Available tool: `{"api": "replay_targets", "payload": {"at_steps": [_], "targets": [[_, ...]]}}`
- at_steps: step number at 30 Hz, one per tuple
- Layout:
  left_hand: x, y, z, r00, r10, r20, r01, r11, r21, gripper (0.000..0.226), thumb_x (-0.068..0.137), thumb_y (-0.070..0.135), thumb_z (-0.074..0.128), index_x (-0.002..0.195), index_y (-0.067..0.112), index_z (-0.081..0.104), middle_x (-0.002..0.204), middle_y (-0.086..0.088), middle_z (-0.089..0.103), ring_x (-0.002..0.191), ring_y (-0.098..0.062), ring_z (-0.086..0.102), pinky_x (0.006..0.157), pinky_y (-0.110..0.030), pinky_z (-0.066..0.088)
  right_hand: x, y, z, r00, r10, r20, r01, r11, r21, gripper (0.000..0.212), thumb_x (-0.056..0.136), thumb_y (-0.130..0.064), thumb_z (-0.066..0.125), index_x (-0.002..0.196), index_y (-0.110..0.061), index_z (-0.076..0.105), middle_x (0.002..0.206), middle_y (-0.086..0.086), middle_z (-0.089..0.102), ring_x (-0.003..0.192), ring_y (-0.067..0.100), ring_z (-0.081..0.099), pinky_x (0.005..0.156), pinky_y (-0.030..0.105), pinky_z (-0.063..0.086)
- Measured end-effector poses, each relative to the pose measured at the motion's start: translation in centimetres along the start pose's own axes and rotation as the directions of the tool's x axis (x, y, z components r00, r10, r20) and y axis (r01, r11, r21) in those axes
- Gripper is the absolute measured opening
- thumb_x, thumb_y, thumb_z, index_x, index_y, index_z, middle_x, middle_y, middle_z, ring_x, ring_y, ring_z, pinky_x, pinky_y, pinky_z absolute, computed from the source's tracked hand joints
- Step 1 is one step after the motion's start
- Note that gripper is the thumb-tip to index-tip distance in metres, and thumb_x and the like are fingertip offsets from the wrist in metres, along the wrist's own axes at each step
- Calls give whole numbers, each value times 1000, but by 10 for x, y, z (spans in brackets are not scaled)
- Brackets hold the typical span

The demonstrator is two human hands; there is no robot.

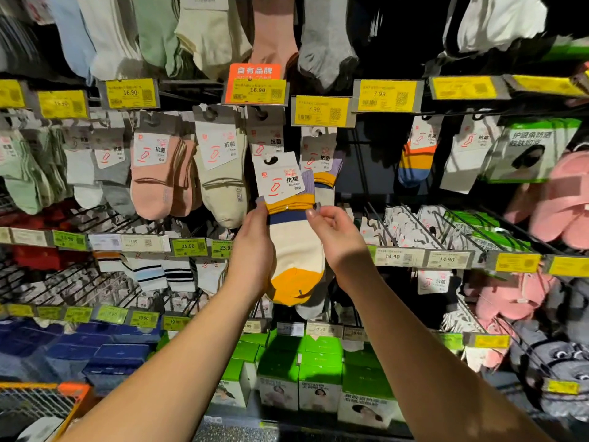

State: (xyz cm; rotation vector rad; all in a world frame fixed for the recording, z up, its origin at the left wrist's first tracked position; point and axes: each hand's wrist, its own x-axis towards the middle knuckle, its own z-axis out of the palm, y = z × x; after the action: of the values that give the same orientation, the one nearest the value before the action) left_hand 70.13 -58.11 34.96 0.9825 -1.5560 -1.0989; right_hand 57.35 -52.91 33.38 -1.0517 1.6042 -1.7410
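A pack of socks [296,247], cream with a yellow toe, blue and yellow bands and a lilac cuff, is held up in front of a shop rack. Its white card label [279,177] with a hook hole points upward. My left hand [251,250] grips the pack's left edge near the yellow band. On the other side, my right hand [334,234] pinches the right edge at the same height. A matching pack [323,161] hangs on a hook just behind.
Rows of hanging socks fill the rack: pink [156,183], cream [223,183], mint [22,173]. Yellow price tags [322,110] line the rails. Bare metal hooks [411,228] jut out at right. Green boxes [318,371] and blue packs [105,349] sit below. An orange basket [41,403] is at bottom left.
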Motion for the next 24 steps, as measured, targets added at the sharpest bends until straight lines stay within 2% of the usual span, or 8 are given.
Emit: {"api": "replay_targets", "payload": {"at_steps": [2, 4, 6, 9, 11, 16, 20, 24], "targets": [[0, 1, 1, 1000, 5, -3, -5, 1000, -12, 33, 110, 23, 32, 130, 15, 57, 132, -6, 59, 110, -14, 50, 74, -10, 32, 1, -1, -1, 1000, 16, 10, -16, 1000, -5, 32, 97, -39, 62, 119, -16, 59, 115, 1, 65, 103, 9, 60, 83, 17, 43], [-1, 2, 3, 999, 49, 16, -49, 999, -16, 24, 107, 31, 42, 108, 21, 63, 109, 3, 68, 100, -16, 58, 74, -16, 40, 1, -3, -3, 999, 19, 31, -19, 1000, 10, 29, 98, -39, 59, 117, -17, 61, 112, -3, 68, 103, 7, 63, 85, 18, 46], [-2, 3, 3, 1000, -17, 24, 21, 984, -178, 18, 103, 37, 52, 95, 25, 63, 92, 9, 72, 90, -10, 67, 78, -26, 48, 2, -6, -4, 999, 25, 47, -28, 998, 56, 22, 100, -37, 57, 112, -21, 65, 104, -10, 71, 97, 1, 65, 85, 19, 49], [-2, 1, 6, 998, -35, 58, 51, 953, -299, 8, 99, 31, 61, 102, 24, 65, 99, 3, 77, 96, -13, 73, 87, -34, 55, 7, -7, -3, 999, 46, 22, -48, 997, 58, 16, 98, -44, 58, 100, -31, 67, 101, -18, 72, 103, 7, 65, 96, 32, 50], [-1, 1, 7, 998, -32, 46, 44, 953, -300, 6, 98, 28, 62, 102, 24, 65, 98, 3, 77, 94, -12, 73, 81, -30, 55, 10, -7, -2, 998, 60, 5, -60, 996, 61, 13, 98, -45, 57, 99, -35, 66, 104, -19, 72, 105, 9, 65, 100, 37, 50], [4, -7, -2, 1000, -17, -26, 12, 984, -175, 11, 102, 34, 55, 97, 29, 63, 94, 8, 75, 91, -11, 71, 80, -32, 54, 16, -16, -8, 989, 145, -2, -140, 957, 255, 10, 102, -25, 55, 109, -23, 62, 111, 2, 73, 102, 24, 71, 95, 52, 55], [8, -10, -16, 995, -24, -98, 5, 982, -190, 13, 103, 31, 53, 95, 28, 63, 95, 12, 72, 89, -4, 68, 75, -26, 50, 27, -20, -24, 998, 59, -38, -51, 980, 191, 12, 99, -25, 57, 111, -22, 60, 112, 0, 73, 101, 23, 71, 94, 54, 56], [11, -8, -24, 992, 0, -129, -25, 982, -189, 12, 104, 30, 51, 101, 25, 61, 95, 13, 70, 86, 3, 66, 74, -18, 49, 38, -26, -29, 1000, -6, -29, 8, 998, 59, 24, 86, -42, 58, 108, -32, 59, 113, -8, 72, 106, 18, 69, 98, 55, 52]]}}
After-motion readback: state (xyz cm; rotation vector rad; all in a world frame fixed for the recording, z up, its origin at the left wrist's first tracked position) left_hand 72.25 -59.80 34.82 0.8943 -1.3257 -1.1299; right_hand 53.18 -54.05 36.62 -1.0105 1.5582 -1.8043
